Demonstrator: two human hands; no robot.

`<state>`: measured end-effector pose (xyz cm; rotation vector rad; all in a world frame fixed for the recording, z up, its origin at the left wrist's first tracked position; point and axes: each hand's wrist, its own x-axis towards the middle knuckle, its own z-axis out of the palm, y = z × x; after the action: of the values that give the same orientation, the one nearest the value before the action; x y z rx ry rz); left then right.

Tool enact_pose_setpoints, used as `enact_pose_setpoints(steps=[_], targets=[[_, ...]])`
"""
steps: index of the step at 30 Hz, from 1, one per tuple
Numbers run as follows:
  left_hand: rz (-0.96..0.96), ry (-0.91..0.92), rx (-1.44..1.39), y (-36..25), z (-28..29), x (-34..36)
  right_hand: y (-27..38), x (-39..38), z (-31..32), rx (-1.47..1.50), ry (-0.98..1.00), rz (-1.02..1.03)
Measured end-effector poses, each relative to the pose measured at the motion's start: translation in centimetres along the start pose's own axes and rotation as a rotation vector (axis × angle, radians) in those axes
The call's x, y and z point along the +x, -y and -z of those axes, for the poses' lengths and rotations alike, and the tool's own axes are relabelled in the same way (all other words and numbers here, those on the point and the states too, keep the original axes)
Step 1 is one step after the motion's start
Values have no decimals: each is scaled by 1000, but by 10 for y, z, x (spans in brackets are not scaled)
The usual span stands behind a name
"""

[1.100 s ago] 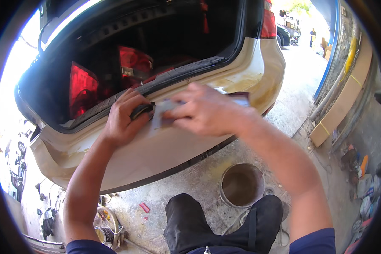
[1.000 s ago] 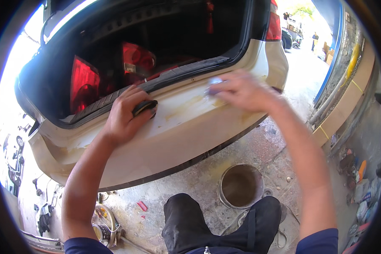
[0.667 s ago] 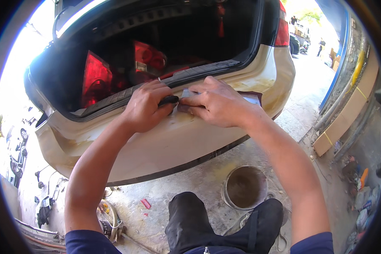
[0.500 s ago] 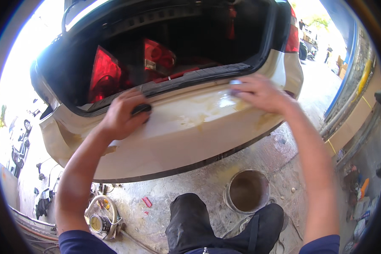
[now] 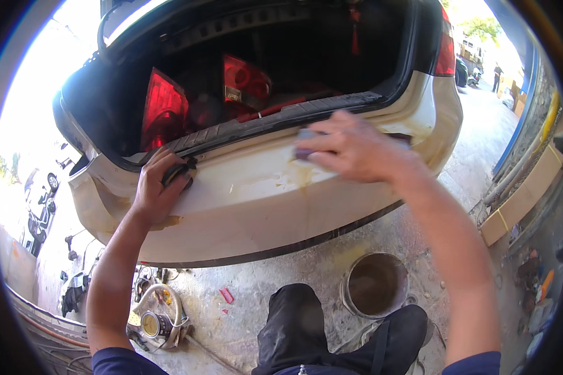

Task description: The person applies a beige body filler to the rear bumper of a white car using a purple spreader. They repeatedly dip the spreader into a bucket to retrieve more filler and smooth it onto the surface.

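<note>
The wet, pale bumper [image 5: 256, 215] of a car, with yellowish patches of filler on it, spans the view below the raised trunk lid. My left hand [image 5: 156, 184] is closed on a black curved object [image 5: 177, 176] and rests on the bumper's upper ledge at the left. Closer to the middle, my right hand [image 5: 350, 147] grips a small blue and purple pad [image 5: 304, 145], pressed against the bumper's upper face; motion blurs it, so its kind is unclear. The open trunk [image 5: 331, 62] holds two loose red tail lights, one at the left [image 5: 164, 107] and another beside it [image 5: 245, 84].
A bucket of murky water [image 5: 375, 284] stands on the stained floor by my right knee. At the left lie a coiled hose [image 5: 169, 300] and a tin can [image 5: 155, 325]. Cardboard [image 5: 525, 197] leans along the right wall. A person [image 5: 497, 78] stands far off.
My right hand has swept left across the bumper with the pad. My left hand has shifted slightly left and down, still holding the black object. The whole view has moved a little.
</note>
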<state>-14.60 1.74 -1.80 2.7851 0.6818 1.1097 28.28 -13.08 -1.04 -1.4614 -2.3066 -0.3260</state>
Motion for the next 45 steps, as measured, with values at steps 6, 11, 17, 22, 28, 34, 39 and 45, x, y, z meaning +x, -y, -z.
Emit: enact_pose_setpoints(steps=[6, 11, 17, 22, 28, 34, 39, 45], targets=[[-46, 33, 19, -15, -4, 12, -58, -56, 15, -170, -102, -277], [-12, 20, 66, -9, 0, 5, 55, 34, -32, 38, -31, 142], [-28, 4, 28, -2, 7, -1, 26, 24, -12, 68, 85, 30], [-35, 12, 34, -13, -1, 8, -106, -106, 35, -337, -146, -456], [-44, -4, 19, -12, -11, 11, -24, -36, -4, -280, -85, -239], [-74, -14, 55, -2, -2, 3, 56, 32, -14, -92, 70, -90], [-88, -1, 34, 0, -10, 7, -53, -55, 38, -221, 82, -591], [-108, 12, 55, -2, -2, 4, -78, -72, 70, -448, 209, -734]])
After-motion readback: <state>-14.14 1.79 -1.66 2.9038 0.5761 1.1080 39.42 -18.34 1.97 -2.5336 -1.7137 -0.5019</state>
